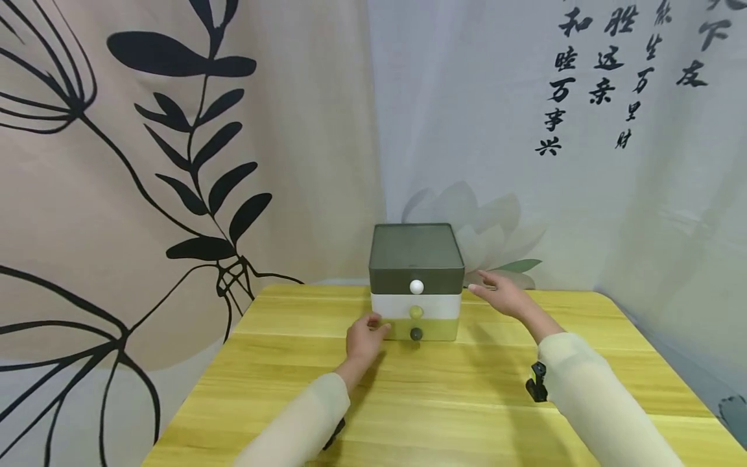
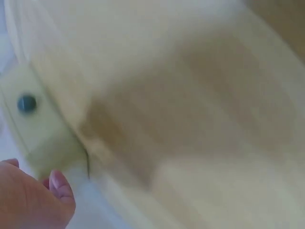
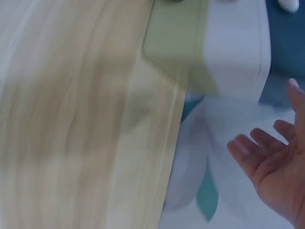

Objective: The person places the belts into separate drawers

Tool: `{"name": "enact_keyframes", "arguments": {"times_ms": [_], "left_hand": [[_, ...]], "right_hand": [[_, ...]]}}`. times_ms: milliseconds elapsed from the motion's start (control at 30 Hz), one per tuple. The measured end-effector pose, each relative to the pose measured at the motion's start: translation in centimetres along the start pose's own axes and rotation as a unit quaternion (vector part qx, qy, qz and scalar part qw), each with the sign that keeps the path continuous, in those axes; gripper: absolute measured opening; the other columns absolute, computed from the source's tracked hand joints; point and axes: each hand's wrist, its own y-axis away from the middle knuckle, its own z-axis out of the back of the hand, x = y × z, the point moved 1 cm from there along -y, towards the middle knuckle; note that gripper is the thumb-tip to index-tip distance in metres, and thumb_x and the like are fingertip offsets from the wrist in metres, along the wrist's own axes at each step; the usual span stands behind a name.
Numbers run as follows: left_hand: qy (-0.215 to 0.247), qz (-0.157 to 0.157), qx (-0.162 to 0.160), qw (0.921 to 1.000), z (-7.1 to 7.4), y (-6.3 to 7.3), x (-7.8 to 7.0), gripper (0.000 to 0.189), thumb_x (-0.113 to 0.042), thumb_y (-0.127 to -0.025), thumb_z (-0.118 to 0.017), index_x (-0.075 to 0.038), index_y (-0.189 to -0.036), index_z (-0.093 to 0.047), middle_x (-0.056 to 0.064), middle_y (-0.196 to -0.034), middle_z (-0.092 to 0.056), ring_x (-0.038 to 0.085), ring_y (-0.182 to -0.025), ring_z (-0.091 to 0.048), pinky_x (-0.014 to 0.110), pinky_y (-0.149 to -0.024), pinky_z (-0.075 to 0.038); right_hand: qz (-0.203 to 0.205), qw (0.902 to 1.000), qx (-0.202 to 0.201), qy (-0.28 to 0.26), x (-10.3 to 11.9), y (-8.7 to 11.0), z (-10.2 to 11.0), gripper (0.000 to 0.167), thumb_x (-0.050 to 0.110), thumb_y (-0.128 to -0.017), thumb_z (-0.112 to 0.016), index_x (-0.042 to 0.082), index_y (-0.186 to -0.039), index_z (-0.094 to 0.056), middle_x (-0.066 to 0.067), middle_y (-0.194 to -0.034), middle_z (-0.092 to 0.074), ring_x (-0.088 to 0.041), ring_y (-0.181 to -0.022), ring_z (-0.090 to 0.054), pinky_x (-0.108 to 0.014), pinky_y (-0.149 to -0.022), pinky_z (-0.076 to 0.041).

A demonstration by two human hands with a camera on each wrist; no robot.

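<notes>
A small stacked drawer box (image 1: 417, 279) stands at the back of the table, with a dark green top tier, a white middle tier and a yellow-green bottom tier. Each tier bears a round knob: white above, yellow-green in the middle, dark at the bottom. My left hand (image 1: 364, 340) is at the lower left front corner, fingers loosely bent; whether it touches the box, I cannot tell. In the left wrist view the dark knob (image 2: 26, 103) shows beyond that hand. To the right of the top tier, my right hand (image 3: 281, 162) is spread, apart from the box.
The wooden table (image 1: 420, 402) runs back to a hanging cloth (image 1: 315, 162) printed with black plants and writing. The box stands close to the table's back edge. Dark wrist devices (image 1: 537, 383) sit at the sleeves.
</notes>
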Motion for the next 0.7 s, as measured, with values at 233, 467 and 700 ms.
{"name": "enact_keyframes", "arguments": {"times_ms": [233,467,700], "left_hand": [[-0.129,-0.057,-0.006,0.99,8.5,-3.5,-0.1,0.044,-0.027,-0.096,-0.066,-0.002,-0.131,-0.059,0.02,-0.131,-0.059,0.038,-0.115,-0.058,0.052,-0.092,-0.049],[-0.387,-0.15,0.019,0.9099,14.6,-6.2,1.1,0.067,-0.043,-0.096,-0.063,-0.003,-0.145,-0.044,0.028,-0.147,-0.04,0.048,-0.136,-0.034,0.066,-0.107,-0.029],[-0.489,-0.133,0.083,0.8578,16.0,-6.0,3.5,0.093,-0.068,-0.094,-0.048,-0.008,-0.159,-0.018,0.03,-0.16,-0.004,0.047,-0.147,0.0,0.07,-0.111,0.0]], "right_hand": [[-0.056,0.9872,-0.039,0.144,-3.1,2.1,2.2,0.08,0.05,-0.103,-0.044,-0.01,-0.152,-0.022,-0.04,-0.15,-0.023,-0.06,-0.132,-0.028,-0.071,-0.103,-0.027],[-0.095,0.9697,-0.053,0.219,-5.8,4.2,2.1,0.098,0.071,-0.095,-0.04,0.001,-0.157,-0.012,-0.043,-0.151,-0.006,-0.062,-0.137,-0.008,-0.082,-0.098,-0.001],[-0.102,0.97,-0.045,0.216,-7.7,5.5,0.6,0.105,0.075,-0.092,-0.039,0.003,-0.158,-0.001,-0.043,-0.152,0.007,-0.061,-0.138,0.011,-0.083,-0.093,0.012]]}}
